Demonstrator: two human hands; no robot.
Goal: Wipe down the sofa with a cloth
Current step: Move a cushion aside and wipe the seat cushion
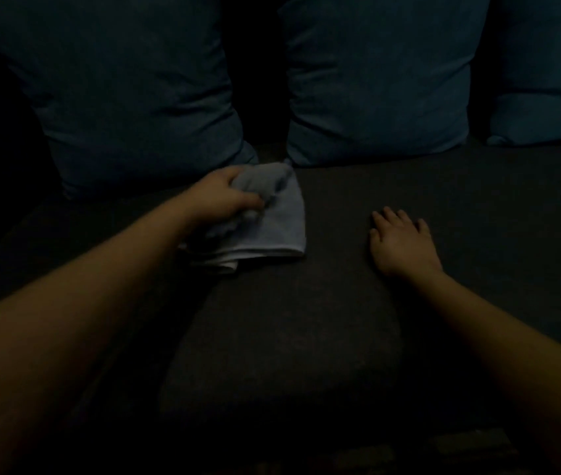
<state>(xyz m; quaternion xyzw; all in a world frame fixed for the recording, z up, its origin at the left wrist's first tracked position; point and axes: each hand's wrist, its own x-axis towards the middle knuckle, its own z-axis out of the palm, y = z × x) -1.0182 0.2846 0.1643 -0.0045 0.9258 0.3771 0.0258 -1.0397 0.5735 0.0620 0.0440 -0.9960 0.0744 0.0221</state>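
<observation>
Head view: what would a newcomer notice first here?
The pale cloth stands out mid-frame on the dark sofa seat, its far end bunched in the left hand. The right hand lies flat on the seat beside it. Blue cushions line the back.

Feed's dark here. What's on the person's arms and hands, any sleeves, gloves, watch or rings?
Both forearms are bare as far as the frame shows: no sleeves. The left hand and right hand wear no gloves. No watch or rings show, though the dim picture could hide small ones.
</observation>
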